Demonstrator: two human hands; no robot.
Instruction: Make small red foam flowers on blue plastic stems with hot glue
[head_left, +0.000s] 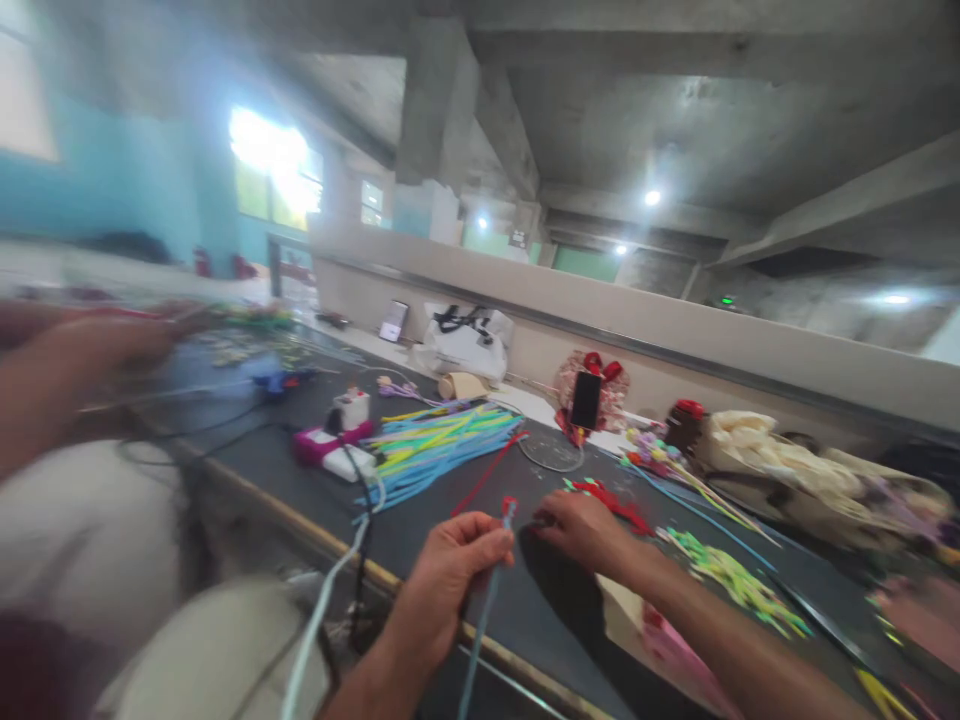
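Observation:
My left hand [469,555] is at the table's front edge, thumb and fingers pinched round a light blue stem [484,625] that hangs below it. A small red piece [509,506] tops the stem, just above my fingertips. To its right, my right hand [577,525] reaches low over the dark table [420,535], its fingers bent down and together; whatever lies under the fingertips is hidden. Red pieces [619,505] lie just beyond that hand. Behind my left hand a thin red strip [487,475] rests on the table.
Blue, yellow and green stems [442,445] lie beside a purple and white power strip [334,450] with cables. Yellow-green pieces [739,580] lie at right. A phone [586,400] stands at the back near bags. Another person's arm [82,370] reaches in at left.

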